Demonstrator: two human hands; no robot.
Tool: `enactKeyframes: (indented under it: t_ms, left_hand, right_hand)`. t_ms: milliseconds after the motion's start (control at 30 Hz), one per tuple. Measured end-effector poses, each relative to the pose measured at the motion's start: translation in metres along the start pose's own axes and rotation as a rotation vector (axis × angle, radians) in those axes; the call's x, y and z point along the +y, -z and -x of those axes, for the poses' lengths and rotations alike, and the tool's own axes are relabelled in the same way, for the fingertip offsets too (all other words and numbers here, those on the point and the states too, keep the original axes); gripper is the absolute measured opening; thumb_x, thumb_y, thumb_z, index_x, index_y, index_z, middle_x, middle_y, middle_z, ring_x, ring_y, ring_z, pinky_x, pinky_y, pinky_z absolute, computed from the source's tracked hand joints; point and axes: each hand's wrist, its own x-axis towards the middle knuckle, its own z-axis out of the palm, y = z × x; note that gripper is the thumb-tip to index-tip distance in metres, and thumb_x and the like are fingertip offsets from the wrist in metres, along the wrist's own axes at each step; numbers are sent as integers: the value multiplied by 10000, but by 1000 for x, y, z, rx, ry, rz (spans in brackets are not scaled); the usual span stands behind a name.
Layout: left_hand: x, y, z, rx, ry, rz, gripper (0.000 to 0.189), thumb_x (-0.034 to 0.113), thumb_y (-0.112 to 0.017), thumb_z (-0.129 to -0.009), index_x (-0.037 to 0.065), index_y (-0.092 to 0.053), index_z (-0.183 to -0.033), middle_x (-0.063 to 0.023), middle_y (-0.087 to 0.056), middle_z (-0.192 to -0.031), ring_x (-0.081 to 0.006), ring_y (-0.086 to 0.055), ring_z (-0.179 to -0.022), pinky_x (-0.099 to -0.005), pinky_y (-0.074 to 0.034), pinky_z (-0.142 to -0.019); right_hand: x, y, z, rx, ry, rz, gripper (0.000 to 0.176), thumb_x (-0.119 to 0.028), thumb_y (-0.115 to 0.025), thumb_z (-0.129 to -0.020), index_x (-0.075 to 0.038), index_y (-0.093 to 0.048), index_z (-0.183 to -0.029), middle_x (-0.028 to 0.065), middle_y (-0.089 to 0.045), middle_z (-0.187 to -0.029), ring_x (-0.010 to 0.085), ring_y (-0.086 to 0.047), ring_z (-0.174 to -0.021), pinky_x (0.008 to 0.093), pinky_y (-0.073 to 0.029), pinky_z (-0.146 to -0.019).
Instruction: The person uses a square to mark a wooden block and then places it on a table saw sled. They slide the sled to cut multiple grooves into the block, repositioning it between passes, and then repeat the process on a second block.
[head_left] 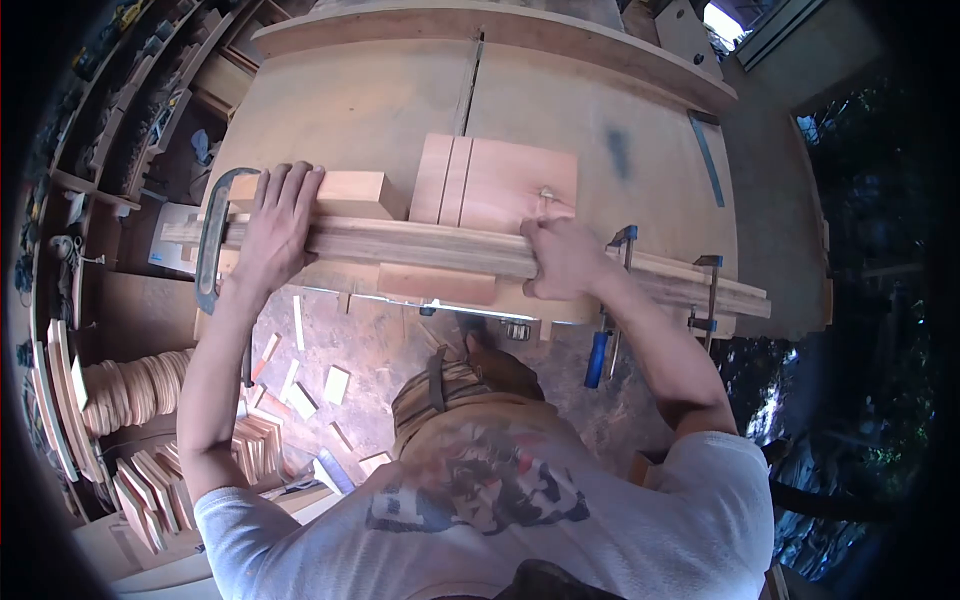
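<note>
A long laminated wooden strip (430, 245) runs across the near side of the wooden worktop. My left hand (275, 225) lies over its left part, fingers reaching across a pale wooden block (350, 190) behind it and thumb on the near side. My right hand (570, 258) is wrapped over the strip farther right, fingertips by the near edge of a pinkish board (500, 180). That board lies flat, with two dark grooves and a knot. A C-clamp (210, 245) grips the strip's left end. Two bar clamps (622, 240) (712, 290) stand to the right.
A narrow slot (470, 90) crosses the worktop (350, 100) toward a wooden rail (540, 35) at the back. A metal square (706, 160) lies at right. Offcuts (336, 384) litter the floor. Shelves (110, 130) and stacked wood pieces (150, 490) stand at left.
</note>
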Motion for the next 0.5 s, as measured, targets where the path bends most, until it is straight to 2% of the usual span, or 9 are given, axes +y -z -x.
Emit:
enactKeyframes:
  t_ms: [133,167,267,367,467,500]
  left_hand:
    - [11,7,46,-16,-3,18,1253,106,-977,-482,7,-352,-1563,-213,-445,-1522,-444,-406,-1460,-605,-305,-1264]
    - [11,6,53,5,-22,30,1247,124,-984,-496,4,-351,-1564,-225,-440,-1527,-458,-396,-1465,-617,-293,-1265]
    - [16,13,51,-45,11,43,1252,138,-989,-505,8,-344,-1570,-231,-438,-1525,-463,-395,-1466,-621,-283,-1268]
    - [11,15,51,-74,-7,70,1246,149,-992,-515,15,-345,-1571,-231,-437,-1519,-464,-395,-1463,-630,-276,-1267]
    - [13,16,51,-85,-4,78,1227,146,-987,-527,17,-351,-1567,-232,-433,-1509,-466,-395,-1460,-644,-273,-1263]
    - [12,12,51,-63,-17,76,1268,149,-1003,-467,29,-362,-1555,-237,-433,-1500,-491,-409,-1442,-678,-292,-1245]
  right_hand:
    - [-18,-20,30,-6,85,50,740,-368,-798,-689,97,-620,-1236,275,-703,-1201,427,-656,-1210,478,-514,-1053]
    - [-16,-11,35,-74,138,-9,860,-446,-823,-731,114,-576,-1334,296,-667,-1293,431,-608,-1300,467,-472,-1126]
    - [16,5,25,29,5,-447,971,-529,-835,-773,129,-520,-1414,321,-645,-1343,446,-574,-1350,469,-454,-1161]
    - [67,-7,-12,236,-291,-87,1188,-472,-912,-758,161,-322,-1571,369,-586,-1425,449,-602,-1343,451,-479,-1155]
    - [56,14,-14,-67,-299,-325,1164,-386,-928,-740,182,-327,-1558,366,-628,-1370,452,-638,-1292,438,-507,-1120]
    - [55,16,-12,-93,-278,-300,1133,-369,-927,-734,180,-349,-1539,370,-624,-1369,454,-633,-1295,454,-506,-1118]
